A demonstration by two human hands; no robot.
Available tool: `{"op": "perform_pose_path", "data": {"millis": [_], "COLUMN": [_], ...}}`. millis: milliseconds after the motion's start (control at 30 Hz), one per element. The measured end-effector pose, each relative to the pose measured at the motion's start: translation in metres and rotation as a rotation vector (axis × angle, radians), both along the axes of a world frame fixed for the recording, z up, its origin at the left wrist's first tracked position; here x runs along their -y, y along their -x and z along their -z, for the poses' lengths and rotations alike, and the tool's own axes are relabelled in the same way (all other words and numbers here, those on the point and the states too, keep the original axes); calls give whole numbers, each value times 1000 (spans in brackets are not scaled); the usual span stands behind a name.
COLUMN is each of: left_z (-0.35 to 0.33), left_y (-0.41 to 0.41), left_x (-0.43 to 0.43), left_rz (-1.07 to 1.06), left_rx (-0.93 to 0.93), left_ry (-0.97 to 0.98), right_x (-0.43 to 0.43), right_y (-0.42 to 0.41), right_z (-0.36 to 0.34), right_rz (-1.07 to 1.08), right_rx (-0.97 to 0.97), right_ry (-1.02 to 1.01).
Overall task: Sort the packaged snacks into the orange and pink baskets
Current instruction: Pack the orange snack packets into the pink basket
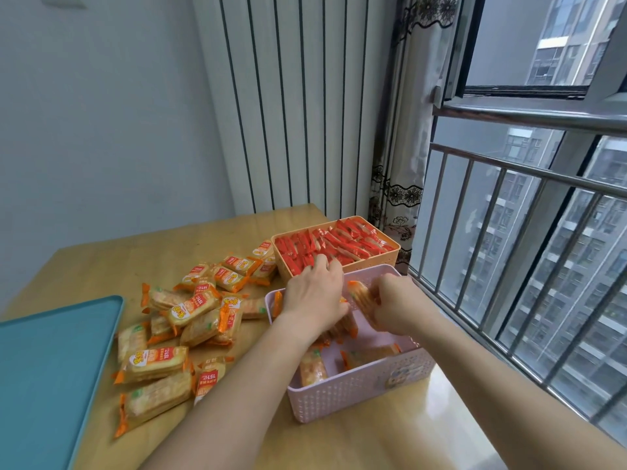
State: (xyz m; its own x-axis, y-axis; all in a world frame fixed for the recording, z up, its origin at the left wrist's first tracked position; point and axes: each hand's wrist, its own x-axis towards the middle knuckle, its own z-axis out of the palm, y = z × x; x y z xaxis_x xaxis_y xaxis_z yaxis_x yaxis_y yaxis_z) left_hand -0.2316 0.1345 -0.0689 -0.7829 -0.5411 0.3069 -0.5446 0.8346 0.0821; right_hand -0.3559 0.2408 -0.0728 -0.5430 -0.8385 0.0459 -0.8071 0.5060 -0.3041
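A pink basket stands near the table's right edge with several cracker packs inside. Behind it, an orange basket is packed with red snack sticks. Both hands are over the pink basket. My right hand grips an upright cracker pack at the basket's far side. My left hand lies palm down on cracker packs standing in the basket, fingers reaching toward the orange basket's near wall. A loose pile of cracker packs lies on the table to the left.
A teal tray lies at the table's left front. The wooden table ends close to a window railing on the right. A radiator and curtain stand behind the baskets.
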Motion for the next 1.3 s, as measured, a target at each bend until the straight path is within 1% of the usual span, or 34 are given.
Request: {"op": "perform_pose_path", "data": {"millis": [133, 200, 300, 367, 467, 500, 567, 633, 667, 800, 867, 967, 1033, 1067, 1133, 1200, 1300], "left_z": [0, -2, -3, -3, -3, -4, -5, -7, -9, -17, -21, -28, -29, -29, -29, -29, -29], "left_y": [-3, -7, -11, -11, -11, -11, -12, -14, -15, -26, -34, -41, -41, -39, -37, -33, -25], "left_x": [2, 4, 3, 2, 3, 3, 2, 1, 0, -5, -8, -12, -13, -14, -16, -19, -24], "left_rz": [17, 63, 160, 179, 167, 167, 170, 179, 186, 203, 213, 237, 245, 242, 219, 211, 214], "left_rx": [-17, -43, 23, 75, 85, 83, 79, 60, 40, -117, -138, -105, -102, -115, -167, -209, -279], "left_ry": [-99, -141, -90, -52, -66, -73, -90, -125, -141, -132, -139, -148, -183, -239, -421, -550, -556], "right_x": [0, 5, 11, 12, 5, 1, -6, -10, -9, -3, -5, -12, -19, -22, -26, -30, -32], "right_y": [-3, -4, 0, 5, 14, 14, 11, 3, 2, 1, 2, 3, 8, 12, 21, 26, 27], "right_z": [0, 3, 8, 9, 2, -1, -6, -6, -4, -5, -9, -17, -27, -33, -38, -40, -38], "right_rz": [-52, -56, -76, -91, -87, -108, -208, -299, -317, -343, -389, -434, -398, -368, -306, -256, -237], "right_rx": [107, 118, 117, 123, 7, -6, 69, 131, 125, 86, 52, 45, 52, 61, 154, 307, 404], "right_ry": [171, 151, 44, -25, -64, -99, -254, -428, -472, -517, -525, -427, -281, -187, 26, 205, 281]}}
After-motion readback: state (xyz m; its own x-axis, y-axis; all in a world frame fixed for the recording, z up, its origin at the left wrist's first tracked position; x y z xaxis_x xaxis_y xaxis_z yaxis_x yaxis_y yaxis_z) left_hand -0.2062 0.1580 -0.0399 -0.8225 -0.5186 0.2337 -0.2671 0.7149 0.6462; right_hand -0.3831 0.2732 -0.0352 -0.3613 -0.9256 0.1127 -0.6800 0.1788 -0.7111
